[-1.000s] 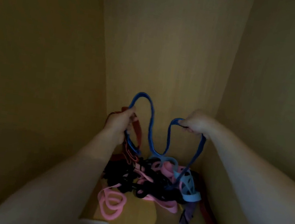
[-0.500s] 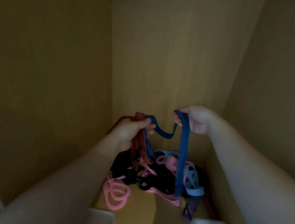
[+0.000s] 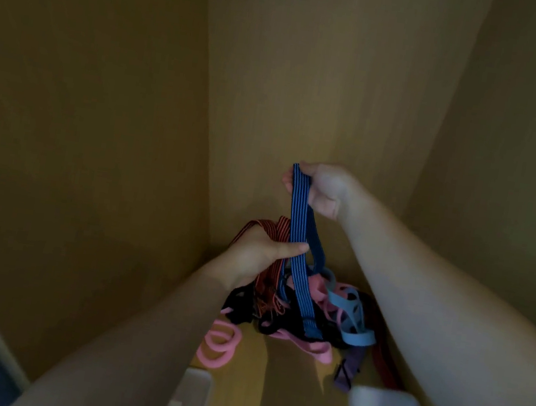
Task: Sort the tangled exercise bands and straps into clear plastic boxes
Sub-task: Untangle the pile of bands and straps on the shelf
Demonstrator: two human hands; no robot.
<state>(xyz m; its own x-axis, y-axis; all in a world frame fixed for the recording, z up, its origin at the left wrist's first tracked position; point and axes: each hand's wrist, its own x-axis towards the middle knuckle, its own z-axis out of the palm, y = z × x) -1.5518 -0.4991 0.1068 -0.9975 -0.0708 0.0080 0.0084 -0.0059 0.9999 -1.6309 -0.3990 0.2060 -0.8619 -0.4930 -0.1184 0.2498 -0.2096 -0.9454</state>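
The right hand (image 3: 322, 189) is pinching the top fold of the blue strap (image 3: 297, 214), raised above the tangled pile (image 3: 313, 312). Below it, the left hand (image 3: 263, 253) is gripping the red strap (image 3: 281, 230), its thumb clamping the blue strap, which is trailing into the pile.

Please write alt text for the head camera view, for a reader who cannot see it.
Two bare hands hold a blue striped strap up over a tangled pile of bands in a wooden cabinet. The right hand pinches its top; the left hand grips it lower, with a red striped strap.
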